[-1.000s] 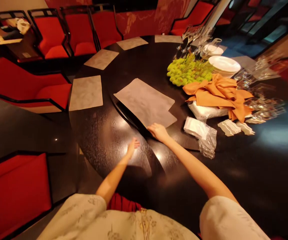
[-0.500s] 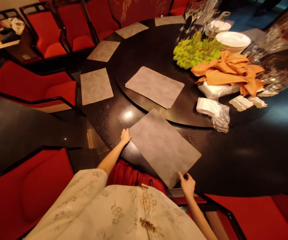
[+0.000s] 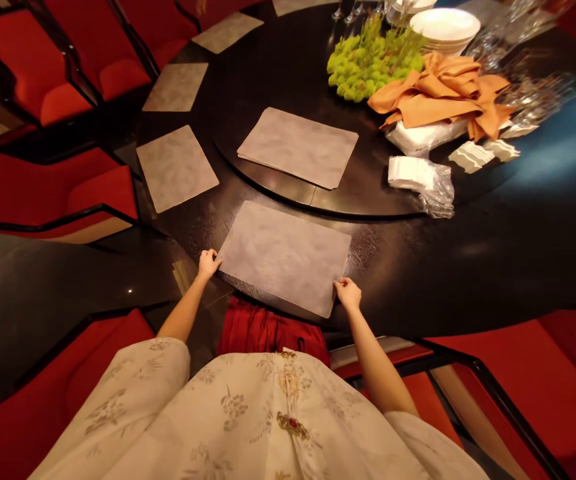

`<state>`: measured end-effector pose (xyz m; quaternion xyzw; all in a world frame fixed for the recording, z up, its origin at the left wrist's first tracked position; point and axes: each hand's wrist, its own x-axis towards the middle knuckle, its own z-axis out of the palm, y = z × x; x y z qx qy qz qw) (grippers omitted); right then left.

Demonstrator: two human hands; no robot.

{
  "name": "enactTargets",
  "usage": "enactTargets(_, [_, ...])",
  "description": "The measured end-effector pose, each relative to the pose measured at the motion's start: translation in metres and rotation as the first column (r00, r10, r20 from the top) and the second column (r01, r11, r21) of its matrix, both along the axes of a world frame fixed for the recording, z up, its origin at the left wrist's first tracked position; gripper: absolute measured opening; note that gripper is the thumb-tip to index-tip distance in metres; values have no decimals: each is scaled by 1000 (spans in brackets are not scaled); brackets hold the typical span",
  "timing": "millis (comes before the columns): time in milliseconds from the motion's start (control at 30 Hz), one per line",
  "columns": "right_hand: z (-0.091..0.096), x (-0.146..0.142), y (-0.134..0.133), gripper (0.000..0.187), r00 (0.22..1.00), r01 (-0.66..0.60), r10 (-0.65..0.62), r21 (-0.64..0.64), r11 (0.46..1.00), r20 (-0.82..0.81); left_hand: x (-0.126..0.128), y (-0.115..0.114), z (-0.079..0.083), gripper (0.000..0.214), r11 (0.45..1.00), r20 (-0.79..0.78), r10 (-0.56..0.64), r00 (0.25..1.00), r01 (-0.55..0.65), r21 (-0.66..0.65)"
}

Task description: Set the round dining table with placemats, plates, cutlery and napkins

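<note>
A grey placemat (image 3: 285,257) lies at the near edge of the round black table (image 3: 448,280), its long side roughly along that edge. My left hand (image 3: 209,263) pinches its left edge. At the opposite short edge, my right hand (image 3: 348,293) grips the placemat between thumb and fingers. Just beyond it, a stack of grey placemats (image 3: 298,147) rests on the raised turntable (image 3: 368,203). To the left, another laid placemat (image 3: 178,167) sits on the table's outer ring, with more further round.
Orange napkins (image 3: 443,97), white plates (image 3: 445,30), a green plant arrangement (image 3: 373,63), wrapped white packets (image 3: 421,180) and glasses (image 3: 498,40) crowd the turntable's right. Red chairs stand around, one at left (image 3: 58,187) and another close at right (image 3: 528,380).
The placemat has turned from a slanted position to lie nearly square with the table edge. My right hand has moved up and left; my left hand has shifted left. The view has tilted down.
</note>
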<state>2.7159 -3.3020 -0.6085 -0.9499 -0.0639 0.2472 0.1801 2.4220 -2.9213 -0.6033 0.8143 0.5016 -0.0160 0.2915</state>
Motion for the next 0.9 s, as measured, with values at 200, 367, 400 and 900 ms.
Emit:
enactTargets(200, [10,-25,22,29,998,-59,58,34,998,31,-39,26,-5,80,927,66,-374,925,370,62])
enactTargets(367, [19,-54,3,37,978,-191,187,-39,981,-90,-47,42,-9,83,805,7,-593,805,592,47])
enactTargets(400, [20,-61,-3,38,973,-205,198,-46,978,-116,-47,44,-9,81,787,-17,-616,787,617,34])
enactTargets(900, [16,-92,-42,11,957,-96,85,-29,995,-277,-43,49,-4,62,735,-51,-677,734,672,-86])
